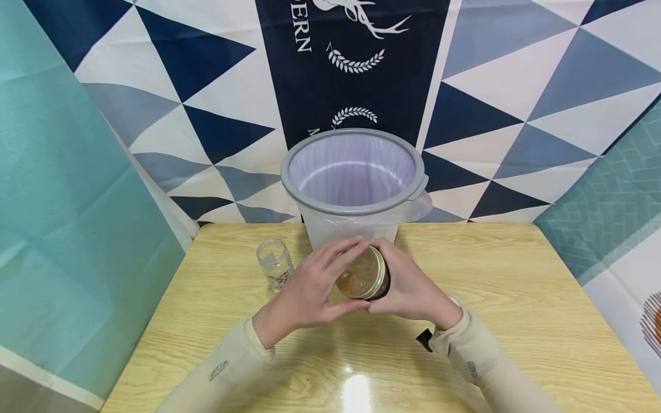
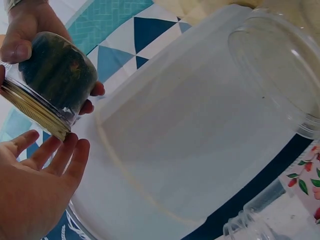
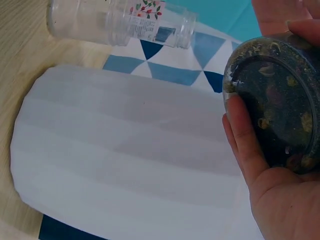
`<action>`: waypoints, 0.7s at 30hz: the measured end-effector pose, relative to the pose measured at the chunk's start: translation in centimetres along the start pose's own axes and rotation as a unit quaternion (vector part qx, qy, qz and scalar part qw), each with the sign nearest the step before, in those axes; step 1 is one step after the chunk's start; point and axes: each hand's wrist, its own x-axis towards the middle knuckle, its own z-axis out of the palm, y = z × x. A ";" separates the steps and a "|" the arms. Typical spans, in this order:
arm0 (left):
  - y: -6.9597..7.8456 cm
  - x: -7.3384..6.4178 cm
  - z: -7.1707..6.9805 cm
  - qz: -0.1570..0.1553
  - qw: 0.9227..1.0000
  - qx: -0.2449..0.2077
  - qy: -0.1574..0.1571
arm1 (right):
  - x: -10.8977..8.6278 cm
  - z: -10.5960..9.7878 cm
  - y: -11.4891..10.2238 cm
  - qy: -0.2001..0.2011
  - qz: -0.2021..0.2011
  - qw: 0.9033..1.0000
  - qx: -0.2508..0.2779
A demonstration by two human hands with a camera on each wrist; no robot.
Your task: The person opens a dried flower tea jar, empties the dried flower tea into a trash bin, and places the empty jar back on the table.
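A clear jar [image 2: 59,72] with dark contents and pale bits is tipped on its side between both hands, its gold lid [image 1: 360,276] toward the left hand. The right hand [image 1: 410,285] grips the jar's body, its fingers [image 3: 242,130] running along the jar's side and base. Thumb and fingers of the left hand [image 1: 311,285] span the lid from opposite sides. In the left wrist view, the left fingertips [image 2: 70,137] meet the lid's rim.
A bin [image 1: 353,207] with a grey rim and a lilac liner stands just beyond the hands at the table's back. Left of it, an uncapped clear bottle [image 1: 275,261] with a printed label stands on the wooden table [image 1: 480,287]. Patterned cloth [image 1: 490,86] hangs behind.
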 end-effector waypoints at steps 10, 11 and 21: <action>-0.1 -0.8 0.1 -0.009 1.000 0.006 -0.006 | 0.2 0.7 -0.1 -0.016 -0.008 0.999 -0.044; -0.1 -0.9 0.1 -0.009 1.000 0.009 -0.008 | 0.2 0.8 0.0 -0.017 -0.007 0.999 -0.047; -0.2 -1.2 0.7 -0.010 1.000 0.023 -0.019 | -0.1 1.2 0.2 -0.022 0.010 0.998 -0.064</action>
